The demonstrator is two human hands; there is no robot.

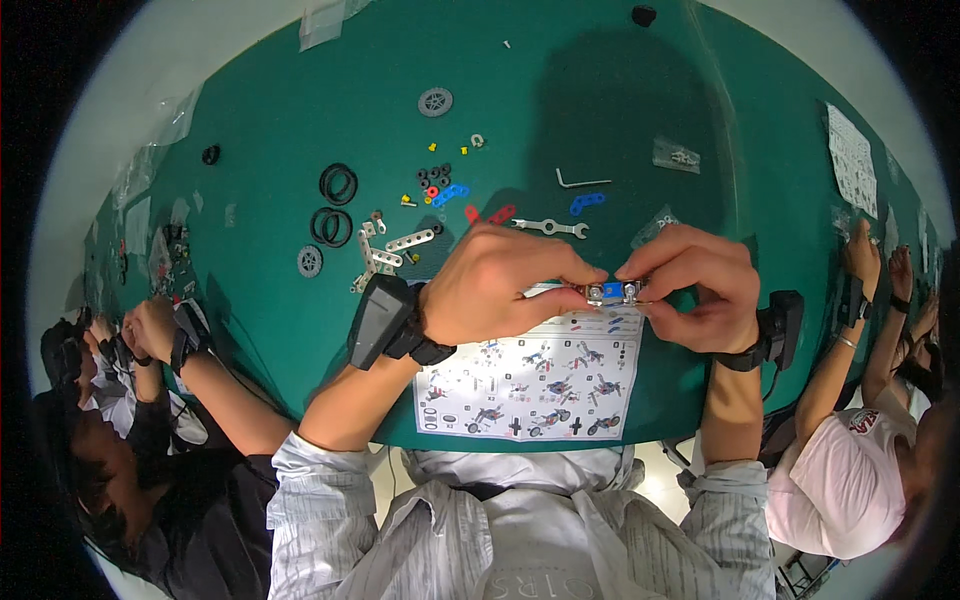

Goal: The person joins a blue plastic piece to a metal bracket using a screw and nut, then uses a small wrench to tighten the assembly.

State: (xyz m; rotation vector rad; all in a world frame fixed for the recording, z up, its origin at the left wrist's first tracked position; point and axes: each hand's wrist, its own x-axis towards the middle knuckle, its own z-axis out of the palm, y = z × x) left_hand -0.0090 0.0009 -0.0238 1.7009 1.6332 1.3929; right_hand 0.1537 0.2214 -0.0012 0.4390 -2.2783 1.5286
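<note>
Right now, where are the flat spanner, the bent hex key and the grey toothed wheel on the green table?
Flat spanner (549, 227), head view, middle of its shaft.
Bent hex key (583, 183), head view, on its long arm.
Grey toothed wheel (435, 102), head view, its hub.

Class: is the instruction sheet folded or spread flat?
Spread flat: the instruction sheet lies open on the green table, diagrams showing.
</note>
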